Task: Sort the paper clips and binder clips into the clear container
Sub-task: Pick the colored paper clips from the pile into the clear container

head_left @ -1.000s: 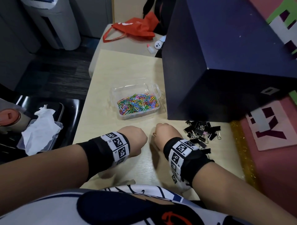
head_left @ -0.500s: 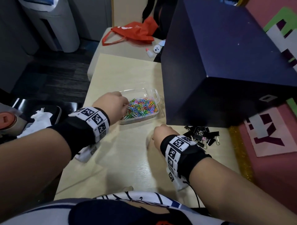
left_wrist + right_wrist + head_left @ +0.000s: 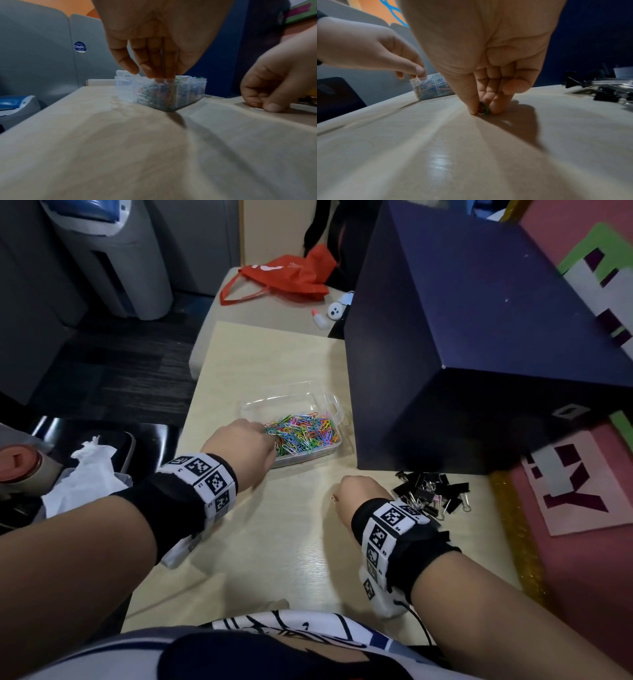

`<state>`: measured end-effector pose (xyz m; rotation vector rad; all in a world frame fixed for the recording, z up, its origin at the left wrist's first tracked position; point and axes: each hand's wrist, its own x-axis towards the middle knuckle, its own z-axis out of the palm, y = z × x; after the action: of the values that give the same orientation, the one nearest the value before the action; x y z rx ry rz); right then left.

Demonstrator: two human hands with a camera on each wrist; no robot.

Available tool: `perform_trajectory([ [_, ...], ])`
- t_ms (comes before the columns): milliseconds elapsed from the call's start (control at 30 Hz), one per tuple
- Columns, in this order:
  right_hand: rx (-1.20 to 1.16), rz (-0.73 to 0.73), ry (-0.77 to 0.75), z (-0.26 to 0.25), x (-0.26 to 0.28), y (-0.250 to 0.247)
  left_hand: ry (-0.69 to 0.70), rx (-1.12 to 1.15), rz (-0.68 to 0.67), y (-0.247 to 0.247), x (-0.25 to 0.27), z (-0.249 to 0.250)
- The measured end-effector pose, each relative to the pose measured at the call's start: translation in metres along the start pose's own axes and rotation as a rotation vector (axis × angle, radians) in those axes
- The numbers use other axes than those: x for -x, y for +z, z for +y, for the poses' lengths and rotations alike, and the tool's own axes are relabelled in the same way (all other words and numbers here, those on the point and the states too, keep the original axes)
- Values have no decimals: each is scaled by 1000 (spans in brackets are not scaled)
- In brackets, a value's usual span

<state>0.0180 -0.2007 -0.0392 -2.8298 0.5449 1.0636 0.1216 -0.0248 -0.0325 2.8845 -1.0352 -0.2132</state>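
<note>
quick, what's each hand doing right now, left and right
Left hand: fingers down in the clear container; whether they grip anything cannot be told.
Right hand: pinching paper clips against the table.

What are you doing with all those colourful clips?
A person is sorting clips at a table. Their left hand reaches into the clear container, which already holds a heap of coloured paper clips. Their right hand pinches a few paper clips against the tabletop. The black binder clips lie in a pile beside that hand, not yet sorted.
</note>
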Motion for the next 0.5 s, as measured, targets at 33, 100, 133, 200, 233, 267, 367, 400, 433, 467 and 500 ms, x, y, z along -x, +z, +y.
perform_trajectory([
  [33,-10,-4,-13,1,-1,2,8,-32,-31,1,3,2],
  [100,-33,23,-20,4,-2,4,11,-57,-86,1,7,5],
  [133,-6,-7,-15,4,-1,5,19,-70,-111,1,8,7],
  [200,38,-43,-1,4,-1,7,66,-105,-163,0,11,14],
  [233,42,-24,-15,4,-1,7,92,-116,-197,0,13,20],
  [267,37,-6,-31,4,-2,9,116,-123,-230,1,16,26],
  [367,-9,52,-36,7,-1,17,175,-121,-296,4,24,40],
  [400,-24,72,-29,8,0,19,187,-125,-314,4,27,45],
  [433,-37,71,-26,9,2,21,206,-139,-322,4,29,48],
  [467,-54,71,-30,11,4,23,223,-135,-316,4,31,50],
  [500,-69,77,-39,12,5,25,248,-119,-295,5,32,51],
])
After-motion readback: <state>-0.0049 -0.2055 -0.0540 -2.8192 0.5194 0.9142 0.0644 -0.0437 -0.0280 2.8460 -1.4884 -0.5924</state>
